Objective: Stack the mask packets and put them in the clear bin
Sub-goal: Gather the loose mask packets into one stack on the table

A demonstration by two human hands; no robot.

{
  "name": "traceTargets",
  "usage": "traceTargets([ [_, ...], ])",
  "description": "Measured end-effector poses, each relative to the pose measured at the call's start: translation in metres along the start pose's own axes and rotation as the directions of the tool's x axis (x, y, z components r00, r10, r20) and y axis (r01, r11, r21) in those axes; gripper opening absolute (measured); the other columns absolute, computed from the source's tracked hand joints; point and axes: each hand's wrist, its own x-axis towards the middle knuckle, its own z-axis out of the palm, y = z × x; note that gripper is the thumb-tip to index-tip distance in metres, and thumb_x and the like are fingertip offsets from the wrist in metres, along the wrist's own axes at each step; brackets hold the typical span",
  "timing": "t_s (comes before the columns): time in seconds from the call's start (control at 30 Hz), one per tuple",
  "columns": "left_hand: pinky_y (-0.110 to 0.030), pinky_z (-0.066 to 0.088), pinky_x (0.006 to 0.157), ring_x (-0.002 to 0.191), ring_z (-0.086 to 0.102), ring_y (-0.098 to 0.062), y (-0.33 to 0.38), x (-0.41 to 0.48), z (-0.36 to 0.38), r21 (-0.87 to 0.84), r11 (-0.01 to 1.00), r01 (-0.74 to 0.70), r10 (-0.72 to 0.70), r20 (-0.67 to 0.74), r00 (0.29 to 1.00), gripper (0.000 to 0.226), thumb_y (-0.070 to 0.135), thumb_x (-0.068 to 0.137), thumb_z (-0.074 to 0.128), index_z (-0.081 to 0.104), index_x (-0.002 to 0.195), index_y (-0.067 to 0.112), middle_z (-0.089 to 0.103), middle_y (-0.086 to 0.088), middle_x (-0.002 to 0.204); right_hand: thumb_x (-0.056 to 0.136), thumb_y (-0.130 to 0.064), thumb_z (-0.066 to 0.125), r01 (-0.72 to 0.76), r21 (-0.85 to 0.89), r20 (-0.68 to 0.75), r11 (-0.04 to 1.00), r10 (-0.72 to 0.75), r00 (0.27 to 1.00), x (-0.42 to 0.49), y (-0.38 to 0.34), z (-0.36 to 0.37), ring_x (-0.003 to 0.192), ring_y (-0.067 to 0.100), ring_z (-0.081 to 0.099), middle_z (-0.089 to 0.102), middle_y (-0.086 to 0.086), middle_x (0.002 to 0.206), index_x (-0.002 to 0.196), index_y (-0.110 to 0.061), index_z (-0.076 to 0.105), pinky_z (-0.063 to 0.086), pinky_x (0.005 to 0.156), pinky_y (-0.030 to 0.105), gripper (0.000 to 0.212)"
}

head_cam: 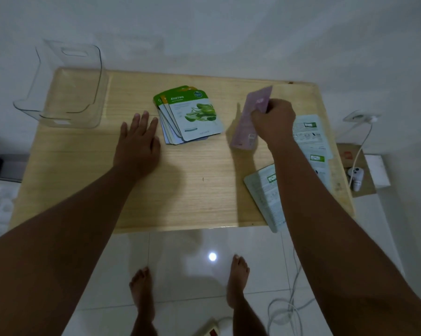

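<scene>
A fanned stack of mask packets (190, 116), topped by a green Aloe Vera one, lies at the middle of the wooden table (180, 185). My left hand (138, 139) rests flat on the table just left of the stack, fingers spread. My right hand (271, 122) grips a pale purple packet (249, 117), lifted and tilted, to the right of the stack. More packets (309, 134) lie face down at the right, and another one (265, 190) overhangs the front edge. The clear bin (66, 88) stands empty at the table's far left corner.
A white wall runs behind the table. A white cable (359, 146) and a small white device (356, 178) on cardboard lie off the right edge. More cables (287, 309) and my bare feet (190, 287) are on the tiled floor in front.
</scene>
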Motion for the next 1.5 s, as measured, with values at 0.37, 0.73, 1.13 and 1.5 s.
traceTargets([
  [0.37,-0.051,0.006,0.122,0.154,0.014,-0.031,0.001,0.000,-0.002,0.000,1.000,-0.003,0.003,-0.004,1.000,0.061,0.035,0.098,0.028,0.029,0.155,0.014,0.023,-0.013,0.165,0.082,-0.020,0.066,0.267,-0.128,0.264,0.955,-0.226,0.938,-0.017,-0.117,0.079,0.099,0.030,0.067,0.065,0.014,0.111,0.108,-0.008,0.062,0.057,0.084,0.036,0.029],
  [0.73,-0.054,0.010,0.121,0.153,0.017,-0.033,0.000,0.001,-0.003,0.014,1.000,-0.007,0.007,0.002,1.000,0.063,0.034,0.095,0.029,0.032,0.154,0.012,0.026,-0.014,0.164,0.085,-0.046,0.064,0.337,-0.179,0.369,0.924,-0.255,0.894,-0.033,-0.108,0.131,0.116,0.028,0.057,0.063,0.013,0.121,0.122,-0.007,0.059,0.051,0.096,0.042,0.054],
  [1.13,-0.053,0.009,0.120,0.152,0.019,-0.034,-0.004,0.001,0.000,0.017,1.000,-0.008,0.008,-0.009,1.000,0.061,0.033,0.095,0.029,0.035,0.152,0.010,0.027,-0.015,0.163,0.085,-0.042,0.067,0.200,-0.120,0.244,0.972,-0.166,0.955,-0.025,-0.031,0.064,0.090,0.021,0.063,0.068,0.010,0.103,0.110,-0.006,0.068,0.043,0.068,0.020,0.044],
  [1.5,-0.060,0.017,0.117,0.148,0.024,-0.041,-0.001,0.005,-0.004,0.074,0.997,-0.038,0.037,0.011,0.999,0.063,0.033,0.095,0.028,0.033,0.151,0.004,0.029,-0.024,0.159,0.075,-0.042,0.077,0.060,-0.448,0.354,0.892,0.115,0.928,-0.069,0.070,-0.028,0.124,0.035,0.051,0.052,0.014,0.133,0.135,-0.017,0.050,0.047,0.100,0.044,0.070],
])
